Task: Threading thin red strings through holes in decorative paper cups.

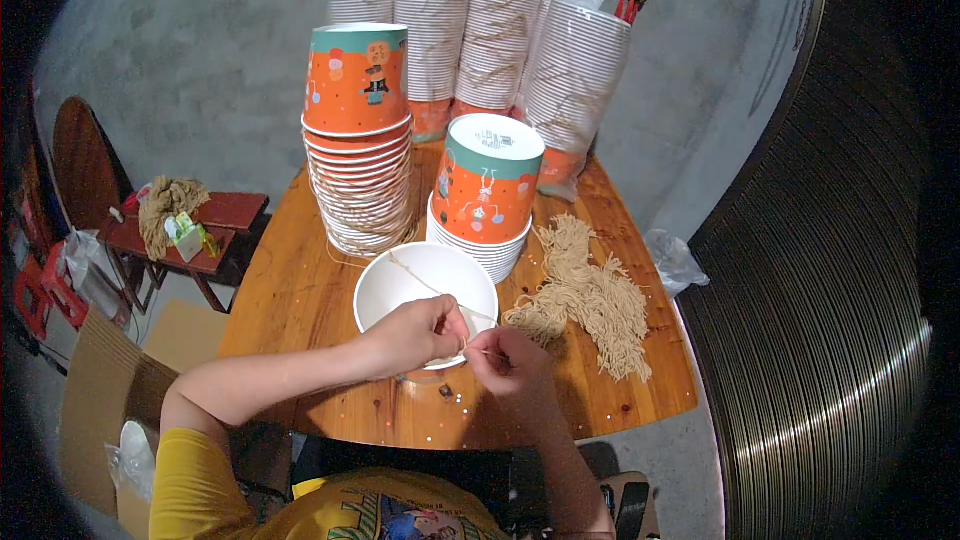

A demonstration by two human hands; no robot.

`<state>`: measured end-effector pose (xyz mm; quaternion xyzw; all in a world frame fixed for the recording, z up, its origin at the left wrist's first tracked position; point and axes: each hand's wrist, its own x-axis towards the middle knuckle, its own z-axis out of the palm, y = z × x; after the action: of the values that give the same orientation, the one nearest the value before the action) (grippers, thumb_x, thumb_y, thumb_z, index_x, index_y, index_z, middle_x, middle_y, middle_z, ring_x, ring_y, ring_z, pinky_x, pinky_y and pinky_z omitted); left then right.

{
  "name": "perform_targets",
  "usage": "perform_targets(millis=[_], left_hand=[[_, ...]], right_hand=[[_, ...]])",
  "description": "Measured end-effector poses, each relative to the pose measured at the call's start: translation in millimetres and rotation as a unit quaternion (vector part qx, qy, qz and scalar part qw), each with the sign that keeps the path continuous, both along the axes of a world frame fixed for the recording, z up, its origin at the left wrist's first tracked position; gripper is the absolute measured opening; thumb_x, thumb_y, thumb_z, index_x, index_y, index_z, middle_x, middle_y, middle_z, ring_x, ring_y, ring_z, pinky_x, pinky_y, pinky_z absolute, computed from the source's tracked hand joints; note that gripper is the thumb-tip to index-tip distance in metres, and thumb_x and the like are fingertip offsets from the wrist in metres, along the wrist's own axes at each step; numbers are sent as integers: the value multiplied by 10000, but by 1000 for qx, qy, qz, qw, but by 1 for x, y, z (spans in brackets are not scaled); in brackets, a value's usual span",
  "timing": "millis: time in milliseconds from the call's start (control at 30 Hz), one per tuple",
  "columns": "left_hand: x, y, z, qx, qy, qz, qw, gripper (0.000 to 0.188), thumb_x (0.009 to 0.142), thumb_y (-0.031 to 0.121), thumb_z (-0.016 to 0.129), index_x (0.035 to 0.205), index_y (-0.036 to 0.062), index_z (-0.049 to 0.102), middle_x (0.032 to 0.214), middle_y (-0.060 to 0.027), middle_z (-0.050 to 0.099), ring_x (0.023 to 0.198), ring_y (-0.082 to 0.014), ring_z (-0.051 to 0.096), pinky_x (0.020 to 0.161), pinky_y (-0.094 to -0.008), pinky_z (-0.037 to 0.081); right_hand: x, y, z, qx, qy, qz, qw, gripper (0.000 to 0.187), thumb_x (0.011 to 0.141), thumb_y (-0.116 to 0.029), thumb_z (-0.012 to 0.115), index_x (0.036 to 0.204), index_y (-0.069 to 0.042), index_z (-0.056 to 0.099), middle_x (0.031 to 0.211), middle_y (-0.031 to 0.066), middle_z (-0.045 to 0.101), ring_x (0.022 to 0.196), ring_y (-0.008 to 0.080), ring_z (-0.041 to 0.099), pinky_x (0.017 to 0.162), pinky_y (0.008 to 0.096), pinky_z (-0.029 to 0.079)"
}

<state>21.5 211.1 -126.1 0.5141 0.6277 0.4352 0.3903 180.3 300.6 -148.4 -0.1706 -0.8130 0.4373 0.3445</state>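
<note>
Over a round white paper tub on the near side of the brown wooden counter, the left hand and right hand pinch a thin beige string close together, seemingly for fine control. A loose tan string bundle lies right, probably for easy reach.

Past the surface's right edge, a clear bag and a shutter; by its near left corner, a carton; past its left edge, red stools and a red bench-like surface.
</note>
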Motion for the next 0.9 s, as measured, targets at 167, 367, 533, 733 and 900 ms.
perform_targets(millis=[167, 367, 533, 733, 900], left_hand=[[2, 0, -1, 13, -23, 10, 1000, 52, 827, 29, 570, 864, 18, 535, 750, -6, 526, 699, -78, 478, 634, -227, 418], [3, 1, 5, 17, -43, 4, 999, 97, 802, -17, 576, 842, 38, 507, 747, 11, 493, 686, -61, 445, 639, -203, 395], [-2, 4, 1, 32, -109, -25, 993, 212, 771, -66, 581, 901, 61, 472, 809, 11, 505, 737, -60, 458, 694, -186, 390], [-4, 7, 3, 21, -168, -30, 985, 254, 771, -73, 575, 970, 52, 478, 834, -2, 530, 781, -73, 502, 730, -189, 412], [-6, 8, 0, 9, -190, -36, 981, 278, 781, -70, 558, 1027, 34, 482, 860, -7, 533, 803, -75, 508, 755, -191, 417]], right_hand=[[1, -2, 2, -10, -15, 1, 1000, 89, 790, -56, 667, 803, -32, 582, 616, -27, 503, 554, 35, 446, 503, 204, 368], [0, 1, -7, -51, 20, 9, 998, 72, 809, -45, 638, 831, -42, 570, 634, -27, 503, 583, 33, 453, 528, 203, 377], [-3, 1, -15, -104, 61, 1, 993, 44, 851, -48, 587, 828, -42, 551, 685, -54, 474, 620, 20, 415, 558, 195, 360], [-6, -1, -16, -87, 57, -42, 994, 53, 860, -57, 591, 827, -39, 553, 680, -64, 460, 612, 13, 393, 548, 186, 342], [-5, 0, -15, -100, 61, -37, 992, 54, 858, -55, 594, 825, -41, 554, 675, -68, 461, 609, 8, 392, 547, 179, 341]])
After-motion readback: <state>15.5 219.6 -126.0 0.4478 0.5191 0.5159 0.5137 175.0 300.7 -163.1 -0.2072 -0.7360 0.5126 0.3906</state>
